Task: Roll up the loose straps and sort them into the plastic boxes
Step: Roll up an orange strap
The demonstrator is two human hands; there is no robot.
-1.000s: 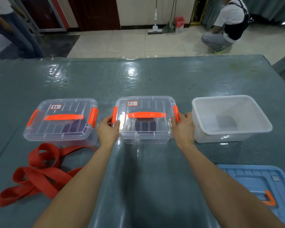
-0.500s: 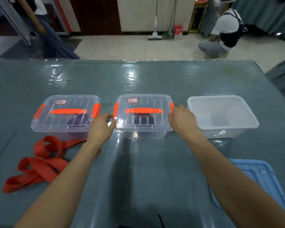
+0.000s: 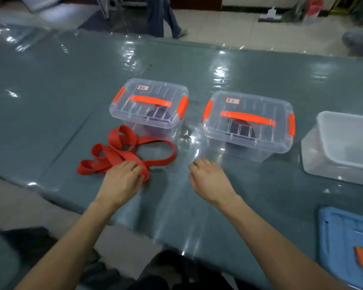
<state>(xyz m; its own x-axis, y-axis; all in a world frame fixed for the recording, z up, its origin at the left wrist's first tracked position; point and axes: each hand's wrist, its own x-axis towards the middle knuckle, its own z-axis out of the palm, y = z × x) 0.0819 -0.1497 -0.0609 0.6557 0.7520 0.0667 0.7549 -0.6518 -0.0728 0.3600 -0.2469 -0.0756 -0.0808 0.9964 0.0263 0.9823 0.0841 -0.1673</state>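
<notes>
**Left hand on the red strap**

The red strap [image 3: 122, 151] lies loose on the gray-green surface [image 3: 50, 91]. It is a messy pile of loops and folds. It sits just in front of the left clear box [image 3: 149, 105], and 1 long loop runs out toward the right.

The left hand [image 3: 124, 178] is on the near end of the strap. Its fingers [image 3: 134, 167] are bent down over a fold of the strap and hold it. The thumb is hidden, so I cannot tell how it sits.

The right hand [image 3: 210, 178] is near the strap but does not touch it. Its fingers [image 3: 199, 165] are loosely bent and hold nothing. The hand is low over the surface, in front of the gap between the 2 clear boxes. I cannot tell if it touches the surface.

The right clear box [image 3: 247, 120] stands beside the left one, with a small gap between them. Both are shut on top and have orange trim. Each has a small white label on top. A purple thing [image 3: 155, 117] shows inside the left one and a dark thing [image 3: 239, 130] inside the right one. Both are too blurry to name.

A white box [image 3: 344, 143] with no top stands at the far right. A blue lid [image 3: 348, 243] lies flat on the surface near the right arm.
</notes>
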